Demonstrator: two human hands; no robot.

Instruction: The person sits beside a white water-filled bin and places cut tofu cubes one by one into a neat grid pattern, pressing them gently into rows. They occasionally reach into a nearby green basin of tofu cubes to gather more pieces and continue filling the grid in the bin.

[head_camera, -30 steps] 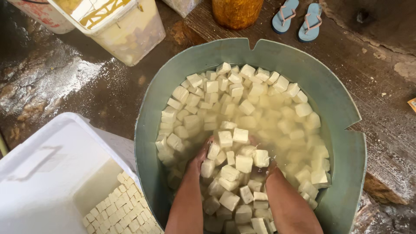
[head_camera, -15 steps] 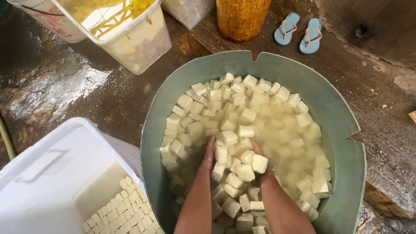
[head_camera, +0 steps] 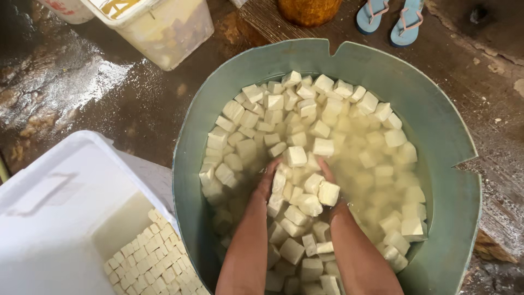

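Scene: A person works both hands into a large green tub [head_camera: 436, 131] of pale tofu cubes [head_camera: 295, 155] floating in cloudy water, on a wet, dark floor [head_camera: 82, 82].
Left hand: The left hand [head_camera: 268, 180] is sunk among the cubes, fingers curved toward the other hand; how tightly it closes below the surface cannot be told.
Right hand: The right hand [head_camera: 327, 183] mirrors it, cupped inward with cubes resting against the palm; its grip is likewise hidden.
Where the cubes lie: Most crowd the tub's near and left side; a heap sits between the two hands.
How they likely handle: Wet, soft and slippery, light singly, prone to crumble if pinched; best scooped from beneath in cupped palms rather than gripped by the edges.
Nearby: A white crate [head_camera: 65, 218] to the left holds neatly packed cubes in its corner; a clear plastic bin [head_camera: 169, 33] and blue sandals [head_camera: 390, 16] lie beyond.
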